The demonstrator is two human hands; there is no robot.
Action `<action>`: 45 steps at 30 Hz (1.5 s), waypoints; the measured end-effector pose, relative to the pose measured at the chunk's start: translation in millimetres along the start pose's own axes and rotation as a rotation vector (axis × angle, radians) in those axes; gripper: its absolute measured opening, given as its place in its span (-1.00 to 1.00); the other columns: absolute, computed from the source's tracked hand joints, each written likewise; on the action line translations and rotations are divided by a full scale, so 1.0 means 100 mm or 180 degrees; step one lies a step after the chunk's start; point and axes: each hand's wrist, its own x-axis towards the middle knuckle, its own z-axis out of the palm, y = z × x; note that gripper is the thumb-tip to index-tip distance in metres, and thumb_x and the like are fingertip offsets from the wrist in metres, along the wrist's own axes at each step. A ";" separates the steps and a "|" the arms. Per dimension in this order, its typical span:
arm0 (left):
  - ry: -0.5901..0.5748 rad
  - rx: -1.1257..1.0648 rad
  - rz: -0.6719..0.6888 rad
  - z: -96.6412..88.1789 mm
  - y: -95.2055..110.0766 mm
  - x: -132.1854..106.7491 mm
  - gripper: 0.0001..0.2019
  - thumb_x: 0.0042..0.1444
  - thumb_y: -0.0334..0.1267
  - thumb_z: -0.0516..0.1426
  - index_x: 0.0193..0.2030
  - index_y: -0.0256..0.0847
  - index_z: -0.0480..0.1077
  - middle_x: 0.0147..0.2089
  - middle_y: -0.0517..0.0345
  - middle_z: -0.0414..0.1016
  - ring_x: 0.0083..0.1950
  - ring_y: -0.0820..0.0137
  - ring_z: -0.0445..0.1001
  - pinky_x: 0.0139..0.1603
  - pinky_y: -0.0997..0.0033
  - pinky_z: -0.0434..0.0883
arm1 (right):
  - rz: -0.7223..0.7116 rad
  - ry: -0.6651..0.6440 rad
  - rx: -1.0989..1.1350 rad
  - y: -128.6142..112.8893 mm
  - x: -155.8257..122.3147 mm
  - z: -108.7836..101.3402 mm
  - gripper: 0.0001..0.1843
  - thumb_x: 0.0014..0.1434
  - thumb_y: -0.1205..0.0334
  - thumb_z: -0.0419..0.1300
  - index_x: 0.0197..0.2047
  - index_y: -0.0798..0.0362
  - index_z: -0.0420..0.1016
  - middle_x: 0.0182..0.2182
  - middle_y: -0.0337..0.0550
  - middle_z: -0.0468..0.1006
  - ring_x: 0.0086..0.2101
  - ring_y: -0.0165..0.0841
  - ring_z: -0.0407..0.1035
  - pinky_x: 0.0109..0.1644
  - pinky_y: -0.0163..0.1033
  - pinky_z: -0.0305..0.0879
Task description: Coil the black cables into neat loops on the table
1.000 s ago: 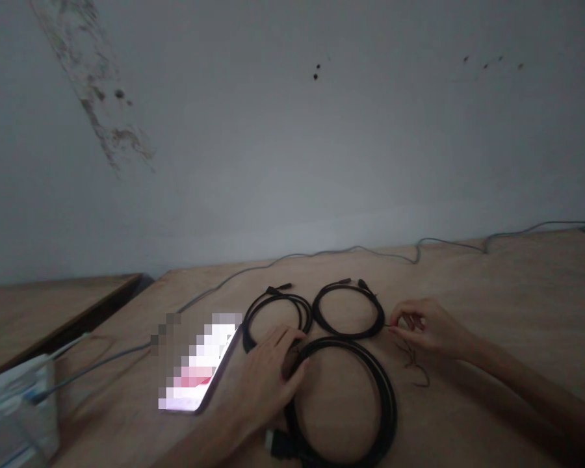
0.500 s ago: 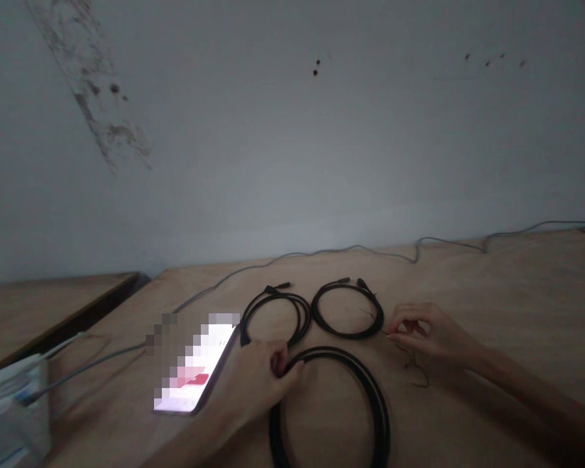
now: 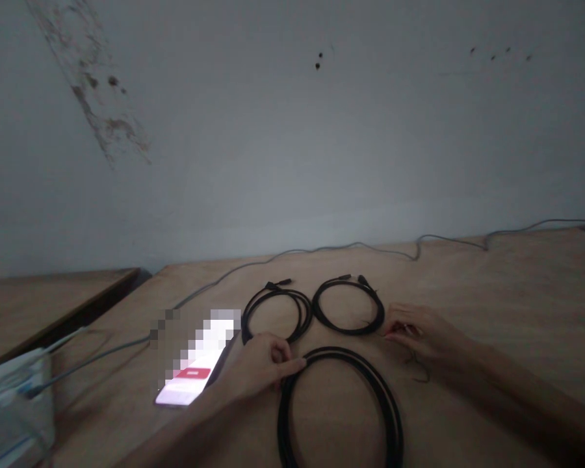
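My left hand [image 3: 266,365] is closed at the upper left edge of a large coil of black cable [image 3: 392,416], its thumb and curled fingers gripping the loops. To the right, my right hand [image 3: 412,330] pinches a thin dark twist tie, of which only a bit shows at the fingertips. More thin twist ties [image 3: 423,376] lie on the table just below that hand. Two smaller black cable coils lie farther back: the left coil [image 3: 302,309] is partly covered by my left hand, and the right coil [image 3: 348,333] is close to my right fingertips. Both have plug ends at their far side.
A lit phone [image 3: 195,374] lies left of my left hand. A white box-like object [image 3: 34,416] with a grey cord stands at the left edge of the wooden table [image 3: 531,292]. A thin grey cable [image 3: 302,251] runs along the wall [image 3: 292,143].
The large coil has shifted slightly to the right, along with my left thumb. My right fingers have drawn closer together near the right small coil.
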 end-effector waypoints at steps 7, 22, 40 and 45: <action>-0.0020 0.0557 -0.0014 -0.04 0.07 -0.03 -0.67 -0.03 0.06 0.29 -0.51 -0.17 0.45 -0.54 0.27 0.42 -0.44 0.40 0.41 -0.47 0.47 0.15 | 0.0200 -0.0111 0.0102 0.02 -0.01 0.03 -0.75 0.27 0.13 0.14 -0.31 0.04 0.60 -0.37 -0.09 0.65 -0.35 -0.25 0.49 -0.29 -0.21 0.31; 0.0298 0.0901 -0.0031 -0.08 0.09 -0.08 -0.69 0.05 0.06 0.21 -0.43 -0.16 0.43 -0.49 0.26 0.39 -0.41 0.37 0.38 -0.44 0.44 0.15 | -0.0619 -0.0349 0.0331 -0.06 -0.02 -0.05 -0.64 0.36 0.26 0.03 -0.07 -0.07 0.69 -0.08 -0.03 0.65 -0.10 -0.19 0.53 -0.02 -0.10 0.43; 0.0707 0.0666 0.0604 0.02 0.04 -0.11 -0.72 0.29 0.00 0.06 -0.29 -0.15 0.34 -0.46 0.27 0.35 -0.43 0.40 0.33 -0.42 0.42 0.14 | -0.0173 -0.0415 0.0294 0.07 -0.05 0.03 -0.73 0.35 0.13 0.17 -0.24 -0.05 0.72 -0.29 -0.10 0.68 -0.26 -0.25 0.52 -0.16 -0.21 0.38; 0.1006 0.0579 0.0437 0.04 0.09 -0.14 -0.65 0.31 0.07 0.04 -0.34 -0.15 0.32 -0.49 0.27 0.32 -0.44 0.40 0.32 -0.43 0.42 0.13 | -0.0448 -0.0355 0.0179 -0.04 -0.05 0.02 -0.73 0.36 0.20 0.13 -0.22 -0.04 0.69 -0.31 -0.12 0.67 -0.29 -0.27 0.53 -0.20 -0.24 0.39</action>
